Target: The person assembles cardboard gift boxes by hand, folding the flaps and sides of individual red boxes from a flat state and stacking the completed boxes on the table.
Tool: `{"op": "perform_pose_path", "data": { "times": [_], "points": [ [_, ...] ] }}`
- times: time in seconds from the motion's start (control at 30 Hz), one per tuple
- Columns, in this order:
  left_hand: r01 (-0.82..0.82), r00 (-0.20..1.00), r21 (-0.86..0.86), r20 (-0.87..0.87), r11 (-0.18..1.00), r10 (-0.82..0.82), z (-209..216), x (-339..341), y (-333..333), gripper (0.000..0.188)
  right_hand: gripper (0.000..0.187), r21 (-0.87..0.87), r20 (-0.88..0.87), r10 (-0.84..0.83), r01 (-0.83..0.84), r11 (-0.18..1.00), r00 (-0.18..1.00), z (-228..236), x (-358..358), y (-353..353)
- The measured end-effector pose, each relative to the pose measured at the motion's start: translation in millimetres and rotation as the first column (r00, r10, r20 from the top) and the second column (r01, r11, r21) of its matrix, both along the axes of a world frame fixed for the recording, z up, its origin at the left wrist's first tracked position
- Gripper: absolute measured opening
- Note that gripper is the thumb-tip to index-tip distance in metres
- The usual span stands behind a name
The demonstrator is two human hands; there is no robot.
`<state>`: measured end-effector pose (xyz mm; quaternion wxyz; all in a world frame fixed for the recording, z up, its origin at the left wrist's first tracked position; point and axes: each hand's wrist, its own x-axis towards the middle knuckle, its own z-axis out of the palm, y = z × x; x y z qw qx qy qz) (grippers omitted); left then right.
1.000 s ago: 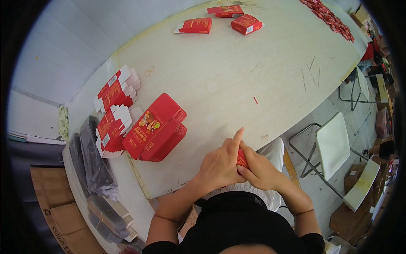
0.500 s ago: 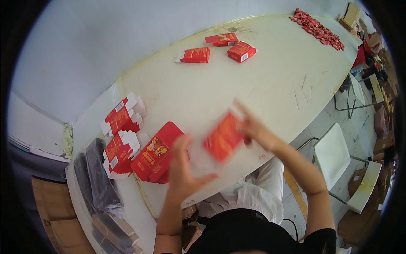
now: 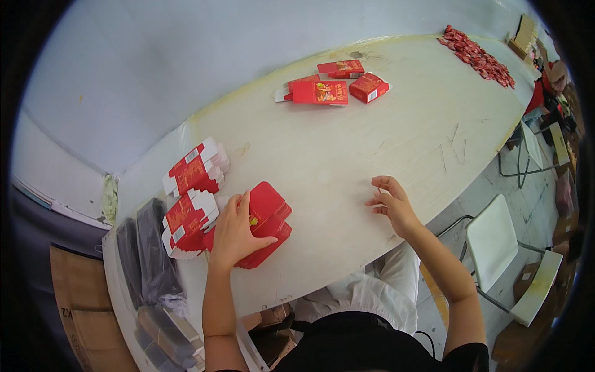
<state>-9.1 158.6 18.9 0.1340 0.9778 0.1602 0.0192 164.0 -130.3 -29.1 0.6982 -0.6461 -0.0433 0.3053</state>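
Observation:
My left hand [image 3: 234, 234] is on a pile of flat red cartons [image 3: 265, 199] at the left of the table. Its fingers and thumb are spaced around the top carton, gripping it; the palm covers part of the print. The cartons under it lie slightly fanned out. My right hand [image 3: 394, 208] hovers over the table near its front edge, fingers apart and loosely bent, holding nothing. Toward the back stand several opened-out red boxes; the nearest, a red box with a printed front [image 3: 328, 92], overlaps another. A red box showing a barcode [image 3: 369, 88] sits to its right.
Two bundles of red-and-white cartons [image 3: 197, 167] lie left of the pile. Dark plastic-wrapped packs [image 3: 155, 245] are beyond them at the table's left edge. A heap of small red packets [image 3: 476, 57] lies far right. A white folding chair [image 3: 493, 242] stands to the right.
The red box my right hand was carrying is now among the boxes at the back. That hand is empty. My left hand has moved left onto the flat cartons, whose edges have shifted apart.

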Motion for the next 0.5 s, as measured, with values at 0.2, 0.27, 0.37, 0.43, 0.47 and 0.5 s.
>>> {"op": "perform_pose_path", "data": {
  "times": [0.2, 0.27, 0.37, 0.43, 0.47, 0.5],
  "points": [
    [0.000, 1.000, -0.002, -0.014, 1.000, 0.000, 7.2, 3.7, -2.1, 0.109, 0.032, 0.003, -0.027, 0.011, -0.011, 1.000, 1.000, -0.1, -14.0, -16.6],
    [-0.010, 1.000, -0.013, 0.026, 1.000, 0.010, 6.2, 3.2, -5.3, 0.110, 0.032, 0.015, -0.016, 0.032, -0.032, 0.999, 0.999, -1.9, -17.9, -20.3],
    [-0.029, 0.997, -0.033, 0.069, 0.999, 0.031, 2.7, 1.2, -7.1, 0.112, 0.032, 0.028, -0.014, 0.059, -0.059, 0.998, 0.998, 0.1, -23.9, -16.7],
    [-0.047, 0.994, -0.041, 0.095, 0.998, 0.051, 2.1, 1.2, -10.7, 0.113, 0.032, 0.047, -0.017, 0.070, -0.070, 0.996, 0.997, -0.6, -26.1, -16.2],
    [-0.044, 0.992, -0.026, 0.114, 0.999, 0.047, 1.8, -0.4, -10.6, 0.116, 0.032, 0.053, -0.019, 0.078, -0.077, 0.996, 0.997, -1.4, -27.7, -14.4],
    [-0.042, 0.995, -0.023, 0.093, 0.999, 0.044, 0.6, -0.3, -10.8, 0.117, 0.032, 0.052, -0.018, 0.083, -0.082, 0.995, 0.996, -2.0, -29.1, -13.2]
  ]
}}
